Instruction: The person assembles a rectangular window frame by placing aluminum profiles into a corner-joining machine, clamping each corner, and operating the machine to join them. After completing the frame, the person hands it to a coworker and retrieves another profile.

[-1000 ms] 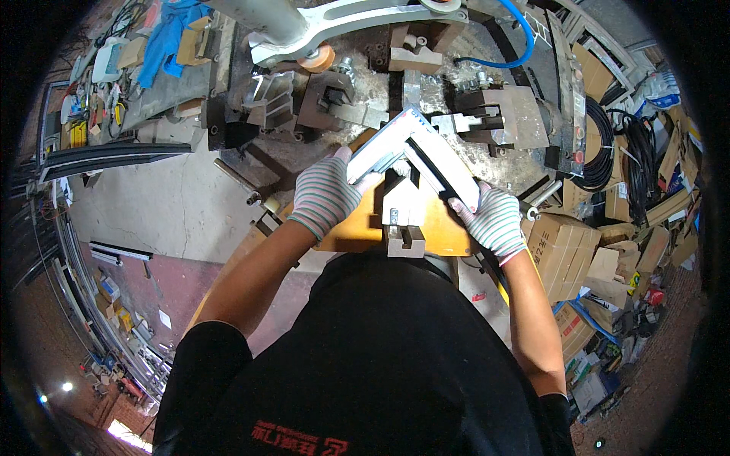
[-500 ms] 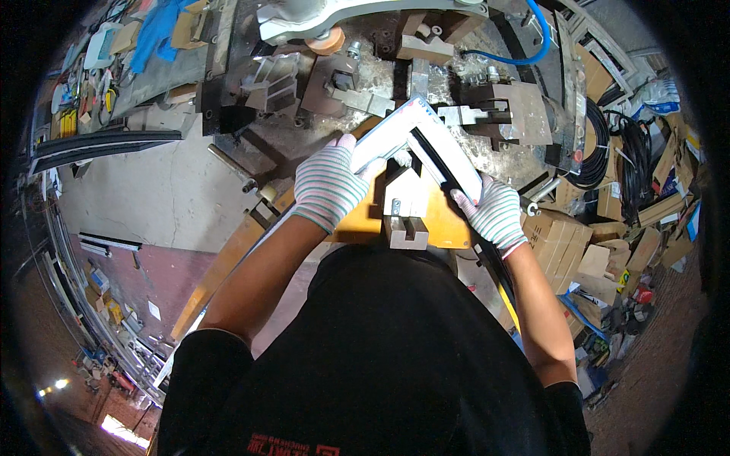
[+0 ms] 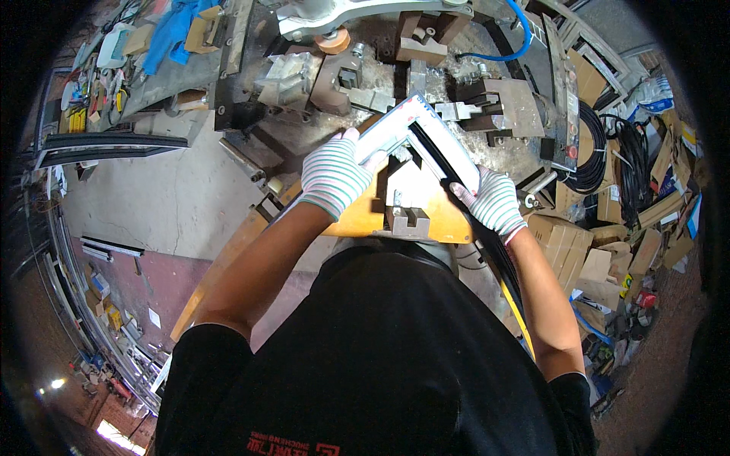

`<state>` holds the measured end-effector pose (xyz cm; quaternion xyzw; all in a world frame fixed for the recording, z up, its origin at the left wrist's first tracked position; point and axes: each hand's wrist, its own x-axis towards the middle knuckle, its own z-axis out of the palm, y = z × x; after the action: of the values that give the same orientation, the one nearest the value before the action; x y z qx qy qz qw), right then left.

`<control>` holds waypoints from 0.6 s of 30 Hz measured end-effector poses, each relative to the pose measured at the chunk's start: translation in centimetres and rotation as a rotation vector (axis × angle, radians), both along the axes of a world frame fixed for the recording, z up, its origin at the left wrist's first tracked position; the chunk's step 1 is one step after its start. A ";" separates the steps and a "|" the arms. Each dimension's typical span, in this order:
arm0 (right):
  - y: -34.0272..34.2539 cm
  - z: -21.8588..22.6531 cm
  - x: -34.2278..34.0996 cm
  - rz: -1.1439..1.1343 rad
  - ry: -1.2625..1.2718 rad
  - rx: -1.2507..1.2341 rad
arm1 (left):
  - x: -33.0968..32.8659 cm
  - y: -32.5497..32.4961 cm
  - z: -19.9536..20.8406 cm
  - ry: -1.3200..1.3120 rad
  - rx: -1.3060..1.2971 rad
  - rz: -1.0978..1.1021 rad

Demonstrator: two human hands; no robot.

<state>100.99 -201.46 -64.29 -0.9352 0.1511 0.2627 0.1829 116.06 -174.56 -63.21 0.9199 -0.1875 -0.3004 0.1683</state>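
A white metal frame corner [image 3: 450,141], made of two profiles meeting at an angle, points away from me over the machine. Its apex lies between a left steel jaw [image 3: 370,100] and a right steel jaw [image 3: 457,112]. My left hand [image 3: 333,176], in a striped glove, is closed round the left profile. The right profile, with a dark groove along its inner side, is gripped by my right hand [image 3: 496,202], gloved alike, thumb on the inner edge. Inside the angle sits a bright pointed steel block [image 3: 406,185] with a notched steel piece [image 3: 408,222] nearer me.
An orange plate [image 3: 447,216] lies under the block. Above the jaws is a grey machine arm [image 3: 365,13], and a blue hose [image 3: 525,39] curves at the upper right. Hand tools crowd the left bench. Black coiled cable [image 3: 595,144] and cardboard boxes [image 3: 561,243] stand right.
The whole view has shifted slightly. Both hands keep their hold on the frame corner, which stays almost in the same place between the jaws.
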 end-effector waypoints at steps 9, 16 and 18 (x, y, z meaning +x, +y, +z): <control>0.1 -0.1 -0.3 0.021 -0.050 -0.065 | -0.4 0.3 -1.2 -0.101 -0.027 -0.011; 0.4 0.6 -0.9 0.022 -0.106 -0.106 | -1.3 1.2 -1.7 -0.587 -0.442 0.055; 0.6 0.5 -1.1 0.019 -0.210 -0.077 | -0.4 2.0 -0.4 -0.750 -0.626 0.045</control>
<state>99.86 -200.91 -63.84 -0.9654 0.1323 0.1587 0.1590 115.68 -172.56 -63.62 0.8737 -0.2965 0.1263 0.3644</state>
